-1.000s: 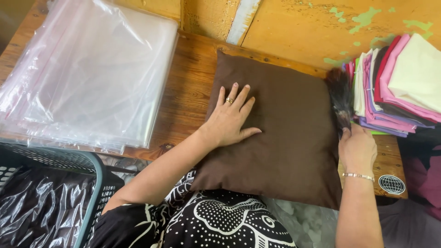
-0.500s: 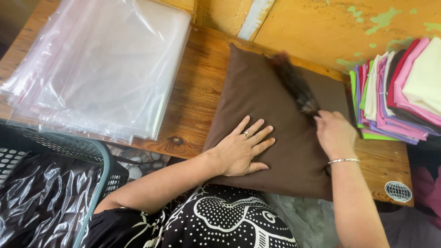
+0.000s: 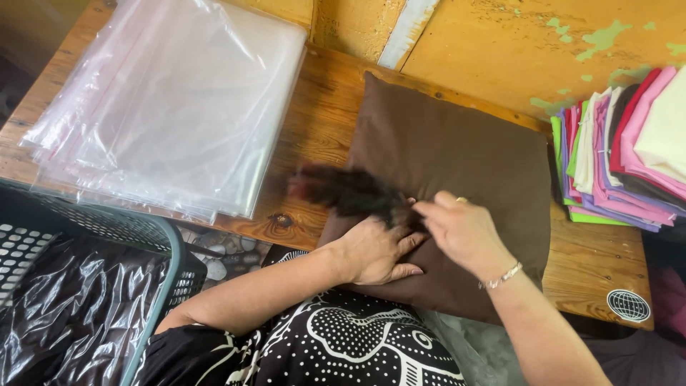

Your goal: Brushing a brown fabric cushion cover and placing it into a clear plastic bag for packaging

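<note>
The wooden table (image 3: 321, 121) runs under everything, set against a yellow wall (image 3: 500, 43) with flaking paint. At its left lies a broad stack of clear plastic bags (image 3: 171, 107), flat and square, their edges hanging just over the table's near side. The brown cushion (image 3: 457, 157) lies in the middle of the table, right in front of me, its near edge over the table's rim. Below the bags stands a teal basket (image 3: 161, 250) lined with crinkled black plastic (image 3: 64, 314). At the far right a pile of folded cloths (image 3: 622, 157) in pink, purple, green and cream rests just beside the cushion. My left hand (image 3: 375, 250) lies flat on the cushion's near corner, fingers spread, gripping nothing. My right hand (image 3: 464, 232) has its grip closed on the handle of a dark feathery brush (image 3: 346, 191), blurred, its tuft reaching left past the cushion's edge. A small round black-and-white sticker (image 3: 628, 305) sits on the table's right near corner.
</note>
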